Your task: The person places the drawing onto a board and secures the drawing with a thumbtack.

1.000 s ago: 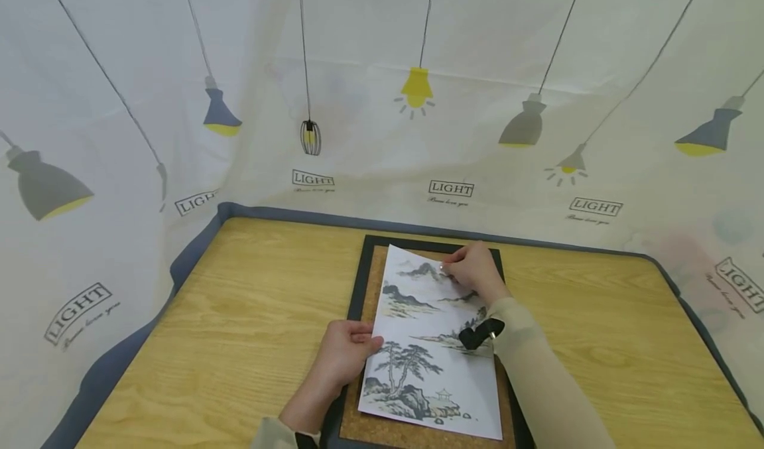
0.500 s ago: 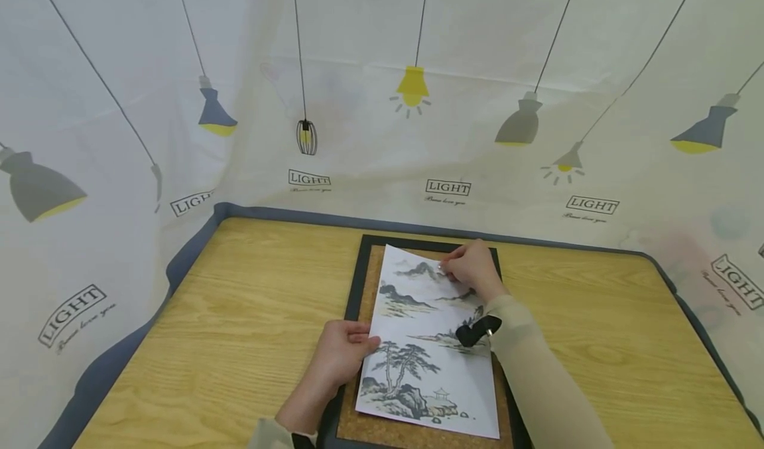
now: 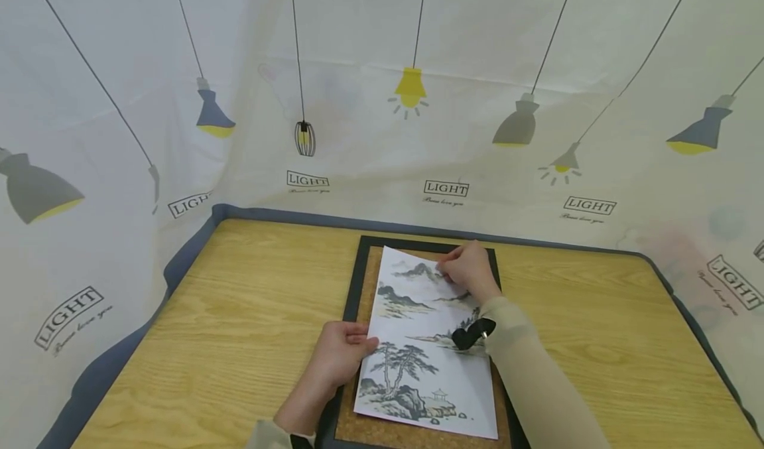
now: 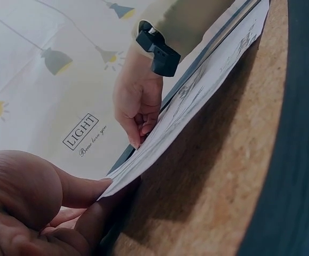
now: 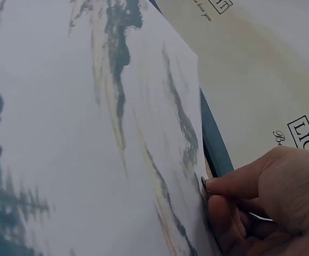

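Observation:
A white sheet of paper [image 3: 406, 329] printed with an ink landscape lies slightly askew over a dark-framed corkboard [image 3: 364, 429]. My left hand [image 3: 341, 355] pinches the sheet's left edge between thumb and fingers. In the left wrist view, that edge stands lifted above the cork [image 4: 207, 160], casting a shadow on it. Near the sheet's top edge, my right hand [image 3: 471, 271] has its thumb and curled fingers together. At its thumb tip, the right wrist view shows a small dark metallic disc, like a thumbtack [image 5: 203, 182], against the paper. The sheet's top right corner is hidden behind this hand.
The board rests on a wood-grain table [image 3: 256, 303], its far side close to the table's back edge. A pale cloth [image 3: 358, 44] printed with lamps hangs behind and at both sides. A black wrist camera [image 3: 471, 334] overhangs the sheet's right part.
The head view has shifted slightly, so the scene sits a little further left. Both hands and the sheet keep nearly the same places on the board.

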### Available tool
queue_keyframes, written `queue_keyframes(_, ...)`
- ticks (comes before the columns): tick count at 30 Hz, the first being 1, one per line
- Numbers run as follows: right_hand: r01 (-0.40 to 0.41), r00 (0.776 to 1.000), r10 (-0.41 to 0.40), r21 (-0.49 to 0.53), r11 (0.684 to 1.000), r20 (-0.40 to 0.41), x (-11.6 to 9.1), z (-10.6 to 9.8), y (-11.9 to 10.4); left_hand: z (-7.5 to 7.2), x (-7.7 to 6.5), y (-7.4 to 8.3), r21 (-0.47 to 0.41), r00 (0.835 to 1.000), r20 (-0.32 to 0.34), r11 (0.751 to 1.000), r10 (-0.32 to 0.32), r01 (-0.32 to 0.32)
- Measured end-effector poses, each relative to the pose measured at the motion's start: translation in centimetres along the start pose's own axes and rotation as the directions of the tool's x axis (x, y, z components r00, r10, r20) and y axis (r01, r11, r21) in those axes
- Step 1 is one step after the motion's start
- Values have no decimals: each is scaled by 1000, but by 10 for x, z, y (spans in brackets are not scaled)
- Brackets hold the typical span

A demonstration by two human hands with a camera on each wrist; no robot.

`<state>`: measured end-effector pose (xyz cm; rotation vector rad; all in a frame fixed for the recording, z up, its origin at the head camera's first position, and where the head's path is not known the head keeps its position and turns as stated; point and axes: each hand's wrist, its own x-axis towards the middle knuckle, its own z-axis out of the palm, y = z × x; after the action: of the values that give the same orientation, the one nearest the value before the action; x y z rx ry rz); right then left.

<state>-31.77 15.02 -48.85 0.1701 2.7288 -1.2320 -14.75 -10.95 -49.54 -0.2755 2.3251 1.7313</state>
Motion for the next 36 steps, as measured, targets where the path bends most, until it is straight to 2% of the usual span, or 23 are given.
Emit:
queue_keyframes(4, 32, 999, -32, -3, 999, -19, 0, 2, 2, 1, 1, 0, 4, 1000, -4, 1000, 2, -2)
queue_keyframes(12, -8, 1000, 8, 0, 1000, -17, -2, 5, 3, 1, 1, -2, 7, 1000, 16, 1000, -3, 3)
queue_keyframes(21, 33, 999, -33, 12, 999, -29, 1, 6, 3, -1, 4, -1, -32, 999, 23, 999, 32, -32)
queue_keyframes(27, 24, 999, -24, 15, 1000, -28, 3, 8, 5, -2, 6, 1, -45, 999, 37, 999, 33, -31)
queue_keyframes(31, 23, 1000, -23, 70, 997, -3, 2, 8, 11, -4, 7, -1, -43, 998, 47, 999, 32, -30)
queue_keyframes(36, -2, 1000, -1, 142, 990, 22, 2, 3, 21, -7, 10, -3, -83, 997, 49, 995, 52, -48)
